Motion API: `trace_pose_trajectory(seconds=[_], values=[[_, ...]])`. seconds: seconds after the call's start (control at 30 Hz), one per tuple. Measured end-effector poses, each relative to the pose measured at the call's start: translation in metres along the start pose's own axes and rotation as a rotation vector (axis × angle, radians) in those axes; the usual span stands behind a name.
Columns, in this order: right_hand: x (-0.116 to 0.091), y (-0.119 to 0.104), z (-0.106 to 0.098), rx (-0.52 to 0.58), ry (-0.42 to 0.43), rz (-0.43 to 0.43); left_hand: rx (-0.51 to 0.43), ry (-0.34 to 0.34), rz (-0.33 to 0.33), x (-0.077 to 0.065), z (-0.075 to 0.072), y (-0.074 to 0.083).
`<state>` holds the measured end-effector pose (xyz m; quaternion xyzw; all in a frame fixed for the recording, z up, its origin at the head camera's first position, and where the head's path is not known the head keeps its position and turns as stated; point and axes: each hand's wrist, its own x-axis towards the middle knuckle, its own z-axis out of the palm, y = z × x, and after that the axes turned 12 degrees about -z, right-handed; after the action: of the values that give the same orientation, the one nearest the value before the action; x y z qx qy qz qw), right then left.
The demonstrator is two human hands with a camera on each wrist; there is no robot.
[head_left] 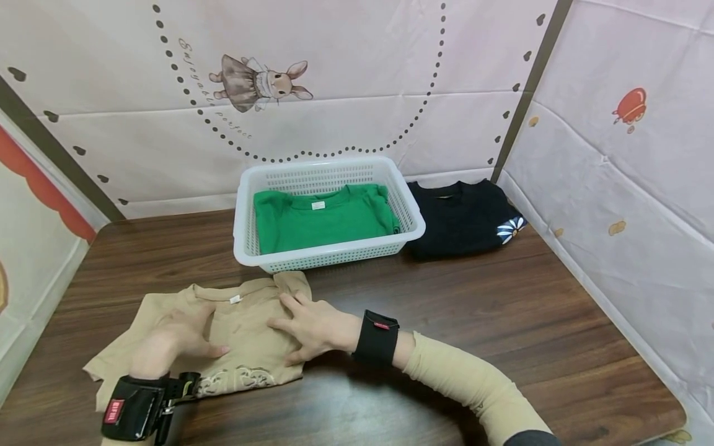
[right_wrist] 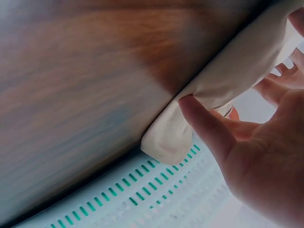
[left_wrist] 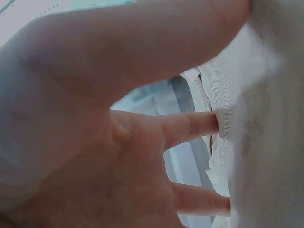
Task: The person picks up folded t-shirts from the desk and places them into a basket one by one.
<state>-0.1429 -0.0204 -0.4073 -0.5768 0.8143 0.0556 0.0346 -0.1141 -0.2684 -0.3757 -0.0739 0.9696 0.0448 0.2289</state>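
A beige T-shirt [head_left: 245, 328] lies on the wooden table at the front left, its right side folded inward and a white label at the collar. My left hand [head_left: 177, 334] rests on its middle with fingers spread; in the left wrist view the fingertips [left_wrist: 204, 124] touch the fabric. On the folded right side lies my right hand [head_left: 315, 325], its fingers spread and touching the cloth. The right wrist view shows the shirt's folded edge [right_wrist: 168, 135] under the fingers. Neither hand has fabric visibly gripped.
Behind the shirt stands a white plastic basket [head_left: 329, 253] holding a folded green shirt [head_left: 323, 220]. A folded black shirt [head_left: 457, 217] with a flower print lies to the basket's right. Printed cloth walls [head_left: 357, 80] border the wooden table [head_left: 502, 310].
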Motion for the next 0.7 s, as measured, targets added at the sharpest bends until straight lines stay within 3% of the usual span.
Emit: trace_pose_trajectory(seconds=[0.7], values=[[-0.037, 0.016, 0.001, 0.07, -0.027, 0.041, -0.009, 0.074, 0.012, -0.006, 0.007, 0.036]])
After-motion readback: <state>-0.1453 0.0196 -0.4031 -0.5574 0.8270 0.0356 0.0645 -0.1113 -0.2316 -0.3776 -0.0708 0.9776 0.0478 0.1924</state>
